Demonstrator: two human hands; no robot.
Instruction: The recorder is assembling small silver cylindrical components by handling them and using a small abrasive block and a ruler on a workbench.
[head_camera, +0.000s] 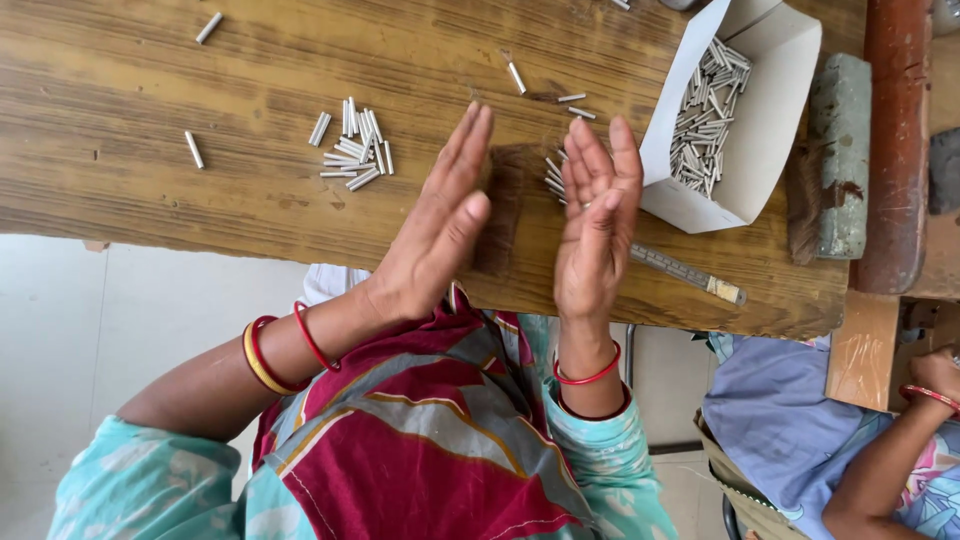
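Note:
My left hand (440, 225) is held flat over the wooden table (150, 90), fingers straight and together, palm turned toward my right hand, with nothing in it. My right hand (597, 225) stands upright a short gap away, thumb pressed against the fingers, and a small silvery tube end (583, 205) shows in that pinch. A few short metal tubes (553, 175) lie on the table just behind the right hand. A loose pile of the same tubes (355, 150) lies to the left of my left hand.
A white cardboard box (770, 60) holding several tubes (705, 115) stands right of my right hand. A metal ruler (685, 270) lies near the table edge. A grey-green block (840, 150) sits further right. Stray tubes (193, 149) are scattered about. Another person's hand (935, 375) is at the lower right.

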